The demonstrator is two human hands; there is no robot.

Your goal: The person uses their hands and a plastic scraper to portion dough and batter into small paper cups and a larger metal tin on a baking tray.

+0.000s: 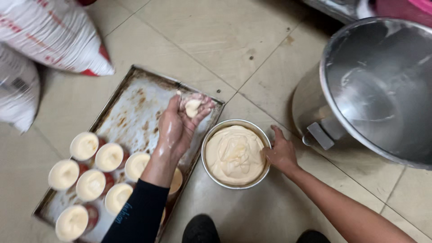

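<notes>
Left hand (182, 119) raised, cupped palm-up; right hand (281, 153) lowered, fingers spread.

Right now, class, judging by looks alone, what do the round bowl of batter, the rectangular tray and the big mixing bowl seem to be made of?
Round silver bowl of pale batter: probably steel, with a thin bright rim.
Rectangular rusty baking tray: metal, likely steel, dull and worn, with brown rust patches and a folded edge.
Big grey mixing bowl: seemingly stainless steel, with a brushed sheen and soft reflections.

A bakery-style work kitchen, with work done on the tiled floor (211, 36); a large steel mixing bowl (382, 90) stands at the right edge; bulky flour-type sacks (49, 31) lie top left; a worn baking tray (135, 112) carries batter-filled cups (84, 146) beside a batter bowl (235, 154).
</notes>
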